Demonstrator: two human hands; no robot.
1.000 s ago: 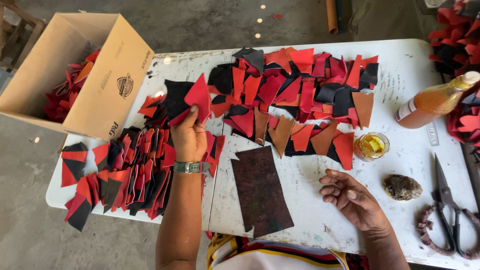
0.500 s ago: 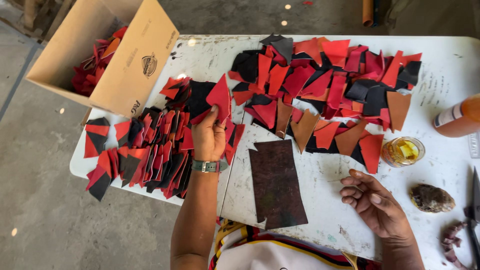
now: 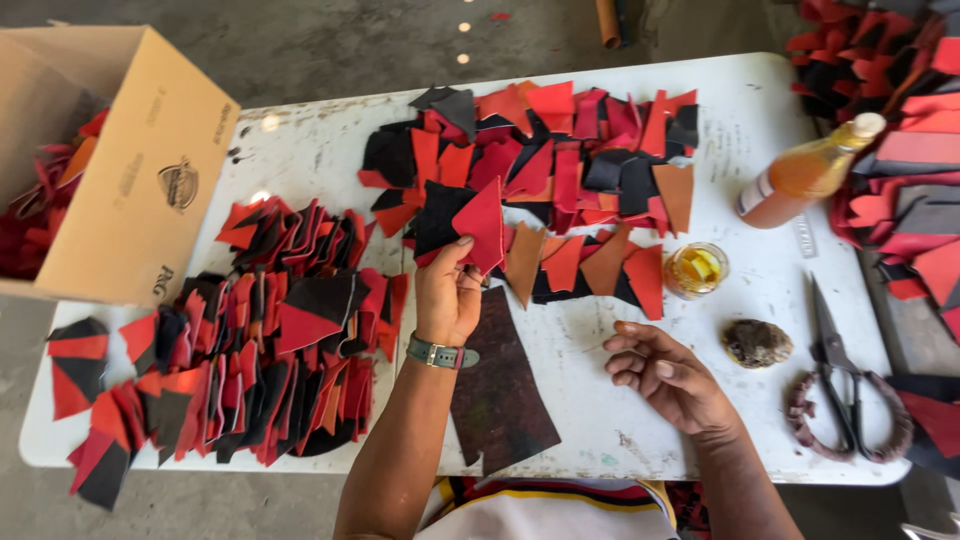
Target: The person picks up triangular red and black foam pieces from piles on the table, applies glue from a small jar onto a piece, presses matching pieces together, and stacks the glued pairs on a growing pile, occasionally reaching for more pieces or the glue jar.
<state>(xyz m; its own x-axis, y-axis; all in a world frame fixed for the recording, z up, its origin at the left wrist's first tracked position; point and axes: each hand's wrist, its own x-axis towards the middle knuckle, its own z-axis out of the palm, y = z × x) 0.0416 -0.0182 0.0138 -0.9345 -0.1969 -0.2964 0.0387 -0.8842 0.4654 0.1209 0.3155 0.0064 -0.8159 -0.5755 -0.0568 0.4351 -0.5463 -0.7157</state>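
My left hand [image 3: 447,300] is raised over the white table [image 3: 320,150], thumb and fingers pinched shut on a small cut piece of material, red triangle [image 3: 483,225] on one side and black [image 3: 438,215] on the other. The piece stands up out of the grip, clear of the tabletop. A grey-green watch strap [image 3: 441,352] sits on that wrist.

Directly beneath the held piece lies a dark brown mottled sheet [image 3: 500,390], flat on the table. Beyond the grip, a loose spread of red, black and orange pieces [image 3: 560,170] covers the table's far side. Left of the grip, stacked red and black pieces [image 3: 250,370] stand in packed rows; further left, an open cardboard box [image 3: 130,190] holds more scraps.

My right hand [image 3: 665,375] rests on the table, fingers loosely curled and half open, holding nothing that I can make out. Just beyond it stands a small glass of yellow liquid [image 3: 696,270]; to its right lie a dark lumpy sponge [image 3: 757,343] and black scissors [image 3: 835,360]. An orange bottle [image 3: 805,175] lies further off.
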